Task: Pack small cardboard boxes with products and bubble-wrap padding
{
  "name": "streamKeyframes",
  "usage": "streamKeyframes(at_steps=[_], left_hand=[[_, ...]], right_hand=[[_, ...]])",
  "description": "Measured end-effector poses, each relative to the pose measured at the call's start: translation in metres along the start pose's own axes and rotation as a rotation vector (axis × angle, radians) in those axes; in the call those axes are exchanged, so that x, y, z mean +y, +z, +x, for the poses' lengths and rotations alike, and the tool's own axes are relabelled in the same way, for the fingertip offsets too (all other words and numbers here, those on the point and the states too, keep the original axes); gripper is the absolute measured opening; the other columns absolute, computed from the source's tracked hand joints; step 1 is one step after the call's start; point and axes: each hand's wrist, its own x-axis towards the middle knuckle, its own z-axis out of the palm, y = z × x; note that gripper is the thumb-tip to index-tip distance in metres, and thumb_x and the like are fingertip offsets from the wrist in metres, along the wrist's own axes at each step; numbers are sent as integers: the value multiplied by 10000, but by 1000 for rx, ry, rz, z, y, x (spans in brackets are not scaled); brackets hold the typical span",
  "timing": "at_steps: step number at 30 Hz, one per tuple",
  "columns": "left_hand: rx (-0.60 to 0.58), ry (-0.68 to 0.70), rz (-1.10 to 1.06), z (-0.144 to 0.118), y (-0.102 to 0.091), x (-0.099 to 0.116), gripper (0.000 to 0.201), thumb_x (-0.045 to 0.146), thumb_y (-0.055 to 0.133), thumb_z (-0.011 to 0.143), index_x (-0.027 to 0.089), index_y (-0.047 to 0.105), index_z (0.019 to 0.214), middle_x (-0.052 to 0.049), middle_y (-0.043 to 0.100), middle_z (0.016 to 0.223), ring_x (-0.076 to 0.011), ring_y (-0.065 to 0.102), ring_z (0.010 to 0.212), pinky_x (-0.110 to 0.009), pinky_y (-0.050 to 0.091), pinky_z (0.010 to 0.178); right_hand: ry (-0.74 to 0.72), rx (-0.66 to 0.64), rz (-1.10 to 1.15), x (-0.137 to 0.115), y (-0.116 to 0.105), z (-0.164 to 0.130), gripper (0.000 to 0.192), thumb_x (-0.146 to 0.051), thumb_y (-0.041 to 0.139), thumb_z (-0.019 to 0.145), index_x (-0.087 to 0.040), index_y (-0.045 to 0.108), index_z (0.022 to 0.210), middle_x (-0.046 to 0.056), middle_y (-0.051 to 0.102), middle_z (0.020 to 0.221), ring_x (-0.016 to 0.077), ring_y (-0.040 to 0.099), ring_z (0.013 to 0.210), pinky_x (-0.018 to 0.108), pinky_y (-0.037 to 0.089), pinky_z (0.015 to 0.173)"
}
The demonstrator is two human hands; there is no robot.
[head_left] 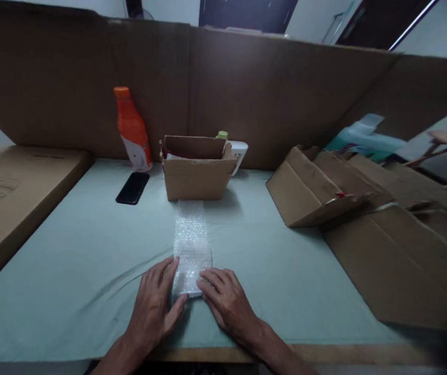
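Note:
A strip of bubble wrap [192,234] lies lengthwise on the cloth, its near part looking doubled over into a thicker layer. Along its left edge rests my left hand [155,299], open, with the thumb stretched apart toward the near edge of the wrap. From the other side my right hand [227,299] lays its slightly bent fingertips on the right edge, also open; its thumb is mostly hidden. Just beyond the strip's far end stands a small open cardboard box [200,179], with something only partly visible inside.
A pale green cloth [266,281] covers the table. Behind it rises a tall cardboard panel [239,94]. An orange bottle [133,130] and a black phone [132,188] are at back left. A flat carton [24,192] lies left; several open cardboard boxes [395,260] stand right.

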Motion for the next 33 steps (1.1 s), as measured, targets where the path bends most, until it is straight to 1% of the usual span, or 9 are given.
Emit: streamKeyframes(at_steps=[3,7,12,16,20,22,25,30,33], left_hand=[[-98,135,-147,-8,-14,4,683,188,581,884,293,328,1510,-121,629,1288,-313,563,1210,-519,464,1022],[-211,-3,-319,-16,-26,8,621,131,517,914,315,359,1486,-61,696,1084,-229,627,983,-408,539,878],[-190,-123,-161,-12,-12,1,496,192,515,927,208,462,1420,-83,694,960,-240,616,834,-417,537,772],[-112,-83,-21,-1,-5,-2,476,207,545,921,190,482,1393,-120,650,1099,-276,597,994,-460,518,871],[-101,84,-99,-3,-19,4,527,220,590,905,222,451,1413,-136,553,1368,-309,484,1274,-519,425,1057],[-155,123,-172,-9,-28,7,561,211,596,900,245,428,1434,-112,588,1343,-303,484,1280,-530,400,1078],[-177,48,-263,-10,-31,6,539,164,550,918,256,427,1435,-86,665,1201,-262,568,1139,-478,458,998],[-91,-63,-165,29,-8,-10,437,232,551,936,176,513,1368,-89,701,996,-246,607,894,-428,499,849],[-91,-149,-46,54,2,-19,410,254,579,914,136,573,1308,-118,697,1007,-284,599,933,-477,481,877]], right_hand=[[66,-42,158,0,-10,4,245,-110,524,947,-189,653,1139,87,753,1060,219,671,960,399,505,864],[181,-168,363,-8,-25,2,225,-204,530,983,-197,663,1163,62,773,1043,198,698,906,362,525,840],[114,116,101,-13,-27,-12,225,-235,554,976,-198,645,1178,108,740,1069,242,673,975,412,517,839],[-12,15,-34,-18,-16,-15,259,-214,562,961,-183,634,1209,129,713,1170,279,629,1087,460,487,907],[-7,-23,-4,-15,-7,-5,257,-164,526,968,-161,644,1196,137,716,1158,277,632,1070,466,483,906],[30,-37,127,-11,-9,1,249,-168,523,972,-175,648,1188,117,731,1109,248,653,1012,433,500,880],[115,-123,310,-5,-15,9,250,-220,547,981,-207,635,1214,73,752,1065,212,677,947,382,528,842],[153,100,70,1,-13,17,282,-278,522,999,-177,610,1246,146,694,1233,276,635,1112,456,504,914],[54,50,-80,-1,-5,22,326,-255,579,955,-165,606,1267,176,650,1303,317,589,1180,500,473,957]])
